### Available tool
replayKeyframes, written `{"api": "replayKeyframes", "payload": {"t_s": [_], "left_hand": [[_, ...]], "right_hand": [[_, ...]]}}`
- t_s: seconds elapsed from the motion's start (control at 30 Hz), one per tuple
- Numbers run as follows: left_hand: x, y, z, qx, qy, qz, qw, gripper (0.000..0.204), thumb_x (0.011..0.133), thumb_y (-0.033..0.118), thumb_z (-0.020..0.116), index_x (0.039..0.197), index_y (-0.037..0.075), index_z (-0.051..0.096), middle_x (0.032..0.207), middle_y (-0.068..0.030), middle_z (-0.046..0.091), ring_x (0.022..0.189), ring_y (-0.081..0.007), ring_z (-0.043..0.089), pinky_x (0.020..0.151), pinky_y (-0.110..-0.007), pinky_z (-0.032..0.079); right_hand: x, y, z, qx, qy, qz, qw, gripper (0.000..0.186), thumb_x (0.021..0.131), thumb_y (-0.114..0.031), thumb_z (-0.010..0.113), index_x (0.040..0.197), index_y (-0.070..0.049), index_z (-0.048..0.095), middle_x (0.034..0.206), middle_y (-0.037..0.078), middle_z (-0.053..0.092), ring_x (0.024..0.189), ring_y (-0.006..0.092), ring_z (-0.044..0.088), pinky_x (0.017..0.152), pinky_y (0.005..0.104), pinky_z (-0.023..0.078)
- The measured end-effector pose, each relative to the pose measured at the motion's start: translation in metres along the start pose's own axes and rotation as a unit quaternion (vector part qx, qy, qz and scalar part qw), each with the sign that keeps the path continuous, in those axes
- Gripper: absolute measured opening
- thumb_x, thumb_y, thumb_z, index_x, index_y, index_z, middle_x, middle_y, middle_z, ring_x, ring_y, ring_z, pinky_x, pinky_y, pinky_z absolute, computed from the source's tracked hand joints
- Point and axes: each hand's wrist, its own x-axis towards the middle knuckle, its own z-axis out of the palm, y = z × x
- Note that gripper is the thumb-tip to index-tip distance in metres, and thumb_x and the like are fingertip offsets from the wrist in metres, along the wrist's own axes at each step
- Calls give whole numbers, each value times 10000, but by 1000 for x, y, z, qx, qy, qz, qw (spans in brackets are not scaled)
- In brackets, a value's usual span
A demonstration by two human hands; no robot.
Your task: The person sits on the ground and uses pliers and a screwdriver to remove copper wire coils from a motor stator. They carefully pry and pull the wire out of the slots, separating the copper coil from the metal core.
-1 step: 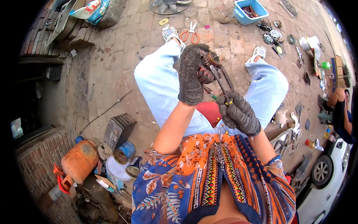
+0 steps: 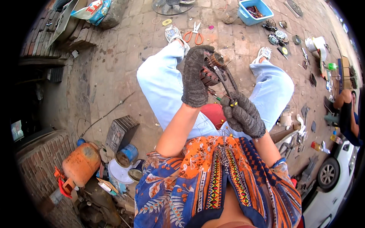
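Note:
My left hand (image 2: 195,78), in a dark grey knit glove, is wrapped around a motor armature (image 2: 210,78) with reddish wire windings and a ridged copper-coloured end. My right hand (image 2: 243,116), gloved alike, grips a flat-tipped screwdriver (image 2: 224,81) with a bit of yellow and black showing at the fingers. Its tip lies against or just over the armature near the copper end; contact cannot be made out. A second dark bar runs alongside the shaft. Thin wires and a small green piece hang below the armature, between the hands.
Orange-handled scissors (image 2: 194,34) lie on the brick paving beyond my left foot. A blue basin (image 2: 256,17) with copper-coloured scrap stands far right, motor parts around it. Left are an orange gas cylinder (image 2: 81,163) and paint cans (image 2: 127,155). Another person's leg (image 2: 344,100) and a white car (image 2: 330,197) are right.
Almost nothing differs. My right hand and the screwdriver have shifted very slightly; my left hand keeps its hold on the armature.

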Motion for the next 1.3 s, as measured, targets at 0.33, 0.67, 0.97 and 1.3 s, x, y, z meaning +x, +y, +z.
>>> {"api": "replayKeyframes", "payload": {"t_s": [0.33,0.67,0.97,1.3], "left_hand": [[-1,18,15,165,-37,124,978,347,835,211,601,1128,54,501,1024,-43,531,949,-132,507,848,-279,416],[-16,40,29,175,-152,46,972,728,633,100,761,1259,26,396,1116,-81,529,990,-191,560,827,-317,496],[-5,41,26,423,-198,287,836,783,666,79,767,1300,41,309,1199,-116,461,1066,-207,508,892,-334,460],[-8,39,29,159,-155,128,967,774,688,74,739,1327,15,307,1130,-133,511,1021,-253,561,944,-431,450]], "right_hand": [[4,-14,14,-205,84,-73,972,346,916,-149,489,1235,-14,484,787,-4,509,625,77,479,586,222,423],[-7,-24,1,-111,83,-57,989,412,886,-221,557,1241,-22,494,699,8,505,438,31,355,385,177,265],[-10,-31,11,-132,141,-77,978,351,864,-112,574,1206,-36,553,796,20,592,650,75,542,583,222,455],[2,-43,8,-526,146,-281,789,339,776,-68,650,1113,-79,619,935,117,654,778,236,636,694,316,499]]}}
